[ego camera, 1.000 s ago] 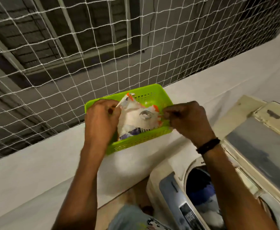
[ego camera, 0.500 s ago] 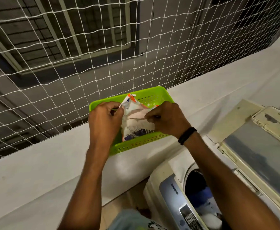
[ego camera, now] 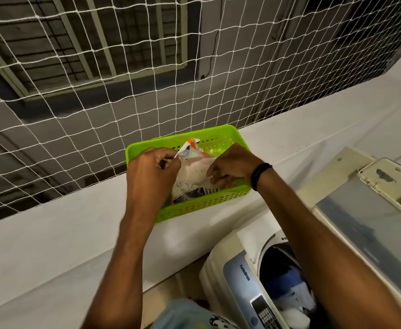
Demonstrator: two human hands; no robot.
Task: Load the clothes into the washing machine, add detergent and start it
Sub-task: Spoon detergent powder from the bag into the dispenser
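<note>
Detergent pouch [ego camera: 191, 173] is held upright inside the green basket [ego camera: 183, 138], which sits on the white ledge [ego camera: 52, 233]. Left hand [ego camera: 152, 172] is closed in a pinch on the pouch's upper left corner. Right hand [ego camera: 232, 166] is curled on the pouch's right edge, lower down.

Step is judged to be the pouch being opened or lifted out, ahead of dosing. It is best done with the top held uppermost, the pinch set close to the mouth, and the edges pulled apart slowly so nothing is spilled into the basket. The pouch should be supported from beneath before it is carried to the washer [ego camera: 232, 276], below and right of the basket. Thin film is likely to crumple, so a two-hand hold is advised.

Clothes [ego camera: 287, 283] are seen in the drum with the lid [ego camera: 370, 224] raised, so loading is judged done.

Hidden:
- Pouch mouth is covered by fingers, so open or sealed cannot be told.
- Pouch base is masked by the basket wall.
- Print is too blurred to read.
- Fill level is not visible.
- Washer panel is cut off at the frame bottom.
</note>
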